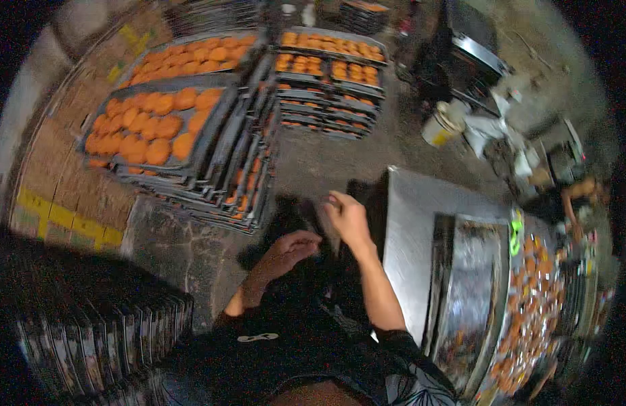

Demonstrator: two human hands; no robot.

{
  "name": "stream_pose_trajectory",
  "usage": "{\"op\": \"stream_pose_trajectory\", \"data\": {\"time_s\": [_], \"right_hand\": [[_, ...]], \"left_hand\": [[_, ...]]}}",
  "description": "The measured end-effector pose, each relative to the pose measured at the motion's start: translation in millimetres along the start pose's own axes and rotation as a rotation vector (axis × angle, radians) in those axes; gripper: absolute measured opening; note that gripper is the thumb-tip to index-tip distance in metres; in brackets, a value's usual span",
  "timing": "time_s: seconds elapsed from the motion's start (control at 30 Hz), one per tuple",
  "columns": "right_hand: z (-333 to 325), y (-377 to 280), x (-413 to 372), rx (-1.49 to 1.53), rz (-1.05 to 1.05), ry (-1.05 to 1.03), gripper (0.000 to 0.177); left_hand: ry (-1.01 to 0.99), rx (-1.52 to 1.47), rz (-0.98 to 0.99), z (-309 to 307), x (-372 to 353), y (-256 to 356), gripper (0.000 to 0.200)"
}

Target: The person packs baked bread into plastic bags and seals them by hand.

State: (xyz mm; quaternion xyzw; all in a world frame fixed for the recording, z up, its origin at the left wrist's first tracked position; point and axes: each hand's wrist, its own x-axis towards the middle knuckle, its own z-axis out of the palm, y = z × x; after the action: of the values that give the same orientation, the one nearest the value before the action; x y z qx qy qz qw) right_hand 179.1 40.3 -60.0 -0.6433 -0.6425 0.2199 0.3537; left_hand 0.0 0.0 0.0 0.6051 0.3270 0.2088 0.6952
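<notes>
The floor (326, 159) is the widest thing, and most of the goods are carried by it. On it, to the left and ahead of the person, the near stack of trays (217, 145) is set; one tray is laid upon another, probably so that little ground is used. By the right arm the metal counter (409, 230) is placed, with its flat top close to the hand, which seems convenient for work while standing. The far stack of trays (326, 88) is built in the same layered manner, apart from the near one. At the lower left, a row of dark trays (103, 338) is ranged closely side by side, perhaps also for saving of room. On the counter a framed panel (470, 277) is laid, whose content is too blurred to be named. Between the near stack and the counter, the right hand (348, 215) is held raised near the counter's edge; its fingers are half bent, and nothing can be seen in its grip. The left hand (294, 247) is held a little lower, nearer to the near stack, with its grip loosely curved and no object visible inside. The smallest are the orange rounds (147, 125), which are spread over the top trays of both stacks; since orange is also seen in gaps between lower trays, the pieces are presumably protected by the rims from being pressed.
</notes>
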Motion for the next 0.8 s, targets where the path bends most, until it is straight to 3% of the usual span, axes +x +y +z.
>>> {"op": "stream_pose_trajectory", "data": {"time_s": [0.03,0.07,0.1,0.13,0.17,0.23,0.27,0.3,0.33,0.37,0.4,0.43,0.5,0.53,0.57,0.63,0.67,0.73,0.77,0.8], "right_hand": [[7.5,-3.5,8.2,0.017,-0.041,-0.025,0.026],[-5.0,-69.2,25.3,0.255,0.013,-0.195,0.024],[70.0,-151.2,84.1,0.504,0.142,-0.395,0.025],[112.3,-175.3,104.9,0.247,-0.463,-0.201,0.027],[133.2,-223.5,120.4,0.084,-0.450,-0.145,0.030],[194.7,-271.2,152.2,-0.217,-0.700,0.001,0.031],[221.8,-287.5,168.3,-0.198,-0.696,-0.011,0.031],[250.9,-293.5,185.9,-0.475,-0.612,-0.128,0.027],[280.5,-292.2,199.7,-0.748,-0.513,-0.244,0.025],[322.2,-270.3,209.5,-0.696,-0.510,-0.202,0.017],[322.7,-261.7,207.7,-0.612,-0.613,-0.118,0.015],[316.5,-250.7,200.3,-0.538,-0.699,-0.033,0.014],[308.3,-244.7,202.5,-0.513,-0.662,-0.186,0.013],[307.2,-233.8,204.1,-0.438,-0.706,-0.153,0.014],[291.4,-227.3,201.4,-0.401,-0.757,0.107,0.016],[286.2,-188.6,198.3,-0.271,-0.633,-0.114,0.015],[262.9,-178.3,190.4,-0.308,-0.601,-0.087,0.015],[198.2,-160.3,164.5,-0.494,-0.710,-0.072,0.014],[173.2,-148.1,157.6,-0.536,-0.643,-0.041,0.014],[148.1,-135.5,147.2,-0.623,-0.797,0.134,0.014]], "left_hand": [[0.101,0.020,-0.022,-3.0,-17.0,7.4,0.032],[0.152,0.025,-0.016,-13.1,-26.6,-12.6,0.032],[0.099,-0.015,-0.086,-120.3,-50.9,-37.2,0.031],[0.047,-0.021,-0.109,-155.6,-62.6,-51.8,0.030],[0.073,-0.031,-0.101,-172.5,-69.2,-53.1,0.030],[0.570,-0.588,-0.127,-196.3,-83.1,-59.4,0.028],[0.634,-0.148,-0.071,-219.3,-87.4,-88.8,0.028],[0.639,-0.145,-0.086,-229.8,-96.2,-89.1,0.028],[0.774,-0.253,-0.028,-239.3,-104.8,-87.3,0.027],[0.901,-0.355,0.034,-249.2,-112.0,-84.5,0.026],[1.053,-0.537,0.079,-249.0,-111.5,-79.5,0.028],[1.022,-0.529,0.047,-255.9,-115.8,-81.0,0.028],[1.116,-0.725,0.050,-265.5,-101.4,-90.7,0.028],[1.107,-0.637,0.004,-272.6,-91.3,-100.6,0.026],[1.056,-0.630,-0.020,-289.7,-89.1,-135.4,0.026],[0.843,-0.522,-0.174,-321.4,-86.9,-212.0,0.030],[1.000,-0.807,-0.212,-310.6,-72.6,-215.4,0.032],[0.845,-0.803,-0.257,-294.2,-34.3,-220.8,0.032],[0.742,-0.778,-0.287,-289.8,-15.5,-218.5,0.032],[0.629,-0.744,-0.316,-284.8,6.9,-215.7,0.032]]}}
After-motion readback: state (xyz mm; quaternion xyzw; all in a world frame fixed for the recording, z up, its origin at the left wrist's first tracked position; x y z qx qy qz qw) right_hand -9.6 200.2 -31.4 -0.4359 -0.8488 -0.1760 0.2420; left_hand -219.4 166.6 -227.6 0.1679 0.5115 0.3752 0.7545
